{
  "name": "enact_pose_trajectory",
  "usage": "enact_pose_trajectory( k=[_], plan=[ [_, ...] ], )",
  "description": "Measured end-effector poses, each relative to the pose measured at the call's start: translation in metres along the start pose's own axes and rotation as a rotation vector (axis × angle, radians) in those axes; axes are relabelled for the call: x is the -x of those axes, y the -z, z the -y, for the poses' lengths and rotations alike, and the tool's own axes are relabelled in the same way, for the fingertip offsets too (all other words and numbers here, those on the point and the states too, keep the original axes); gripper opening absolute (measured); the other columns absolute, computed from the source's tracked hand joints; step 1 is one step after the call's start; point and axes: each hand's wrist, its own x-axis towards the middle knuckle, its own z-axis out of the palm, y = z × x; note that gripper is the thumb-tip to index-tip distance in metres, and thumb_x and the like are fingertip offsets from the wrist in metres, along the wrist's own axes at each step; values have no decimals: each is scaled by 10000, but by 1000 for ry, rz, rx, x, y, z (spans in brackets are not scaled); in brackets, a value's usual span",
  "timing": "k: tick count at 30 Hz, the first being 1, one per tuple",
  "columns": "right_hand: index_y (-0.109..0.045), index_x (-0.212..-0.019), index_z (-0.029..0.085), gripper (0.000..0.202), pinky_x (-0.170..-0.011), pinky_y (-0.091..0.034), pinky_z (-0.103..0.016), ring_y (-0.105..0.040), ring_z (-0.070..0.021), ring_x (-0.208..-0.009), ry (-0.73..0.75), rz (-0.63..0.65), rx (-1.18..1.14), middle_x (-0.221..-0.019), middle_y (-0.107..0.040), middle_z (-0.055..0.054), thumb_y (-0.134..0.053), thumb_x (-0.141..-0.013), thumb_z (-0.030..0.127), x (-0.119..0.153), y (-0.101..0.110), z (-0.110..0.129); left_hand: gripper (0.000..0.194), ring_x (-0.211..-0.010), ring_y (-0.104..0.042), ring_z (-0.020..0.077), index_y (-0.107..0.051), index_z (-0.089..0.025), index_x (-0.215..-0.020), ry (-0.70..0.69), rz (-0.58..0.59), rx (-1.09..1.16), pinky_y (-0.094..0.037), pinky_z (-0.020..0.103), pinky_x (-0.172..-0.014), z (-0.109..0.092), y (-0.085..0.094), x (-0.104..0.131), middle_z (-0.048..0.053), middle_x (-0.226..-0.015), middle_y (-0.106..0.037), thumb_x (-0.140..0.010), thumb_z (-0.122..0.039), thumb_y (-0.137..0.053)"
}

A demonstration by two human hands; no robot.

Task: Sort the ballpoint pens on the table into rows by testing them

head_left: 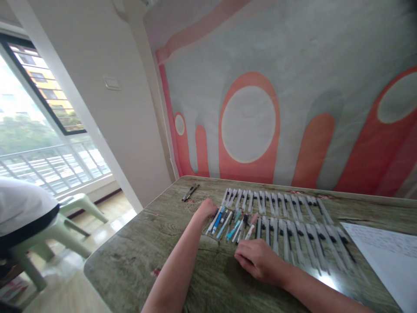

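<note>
A loose group of pens (233, 224) in white, blue, turquoise, pink and black lies on the table between my hands. My left hand (208, 208) is at the upper left of this group, fingers curled beside a white pen (212, 221) and a blue pen (217, 221). Its fingertips are partly hidden, so whether it grips a pen is unclear. My right hand (256, 259) rests closed on the table just below the pens' lower ends, with no object visible in it. To the right, clear-looking pens with black grips lie side by side in a back row (272, 203) and a front row (301, 241).
Two dark pens (190, 192) lie apart at the table's back left. A sheet of paper with writing (387, 256) is on the right. The wooden-patterned table (130, 256) meets a painted wall behind. Someone in a white top (24, 206) sits on a green stool (52, 234) at left.
</note>
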Motion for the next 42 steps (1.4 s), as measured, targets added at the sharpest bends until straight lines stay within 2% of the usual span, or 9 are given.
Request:
enact_pose_trajectory(
  k=[6, 10, 15, 21, 30, 34, 37, 39, 42],
  plan=[
    [-507, -733, 181, 219, -581, -275, -243, -466, -108, -634, 16, 23, 23, -687, -545, -10, -341, -865, 234, 0, 0, 2, 270, -651, -583, 145, -660, -97, -733, 16, -84, -45, -421, 214, -623, -1, -2, -2, 97, -650, -638, -732, -260, -444],
    [-514, -725, 177, 220, -580, -279, -249, -470, -108, -630, 33, 10, 27, -679, -547, -12, -349, -860, 232, 0, 0, 2, 312, -687, -585, 159, -659, -101, -721, 3, -132, -70, -412, 216, -624, 1, -7, -2, 103, -702, -642, -723, -329, -447],
    [-519, -718, 177, 218, -576, -282, -251, -477, -108, -634, 45, 4, 25, -679, -553, -12, -356, -855, 221, 1, 0, 2, 380, -715, -591, 174, -662, -99, -740, 4, -141, -78, -414, 227, -635, 1, -8, -3, 122, -748, -646, -739, -396, -426],
    [-523, -715, 177, 225, -571, -280, -244, -479, -107, -626, 50, -14, 13, -668, -551, -15, -357, -858, 228, 1, -1, 3, 340, -785, -592, 165, -661, -114, -802, 21, -132, -54, -412, 218, -698, 0, -5, -5, 128, -793, -654, -781, -328, -398],
    [-525, -740, 178, 248, -612, -331, -240, -494, -122, -653, -98, -174, -23, -694, -559, -31, -326, -874, 240, -1, 1, -6, 366, -662, -589, 122, -657, -117, -759, 42, -126, -7, -412, 190, -624, 11, -2, -4, 70, -698, -652, -801, -352, -379],
    [-524, -736, 182, 244, -615, -341, -238, -502, -122, -652, -115, -243, -63, -687, -557, -31, -332, -875, 240, -1, -1, -9, 380, -661, -585, 128, -654, -119, -762, 73, -183, -42, -411, 193, -624, 19, 9, -8, 62, -693, -649, -807, -368, -371],
    [-519, -725, 183, 236, -599, -330, -240, -493, -120, -631, -110, -262, -57, -671, -552, -26, -342, -870, 237, 0, -1, -9, 299, -844, -569, 161, -636, -127, -891, 104, -296, -112, -393, 215, -725, 27, 27, -16, 101, -892, -638, -798, -296, -408],
    [-516, -725, 183, 235, -592, -324, -240, -485, -120, -627, -106, -261, -46, -670, -551, -26, -339, -869, 235, 0, -2, -9, 300, -966, -520, 182, -586, -136, -1020, 130, -378, -161, -364, 238, -796, 34, 39, -22, 129, -1048, -582, -794, -224, -410],
    [-513, -737, 182, 225, -598, -322, -240, -478, -121, -635, -106, -242, -33, -686, -553, -28, -336, -868, 229, 1, -2, -10, 313, -1024, -471, 215, -577, -143, -1036, 166, -446, -217, -347, 277, -829, 45, 51, -27, 147, -1077, -557, -794, -166, -381]
  ],
)
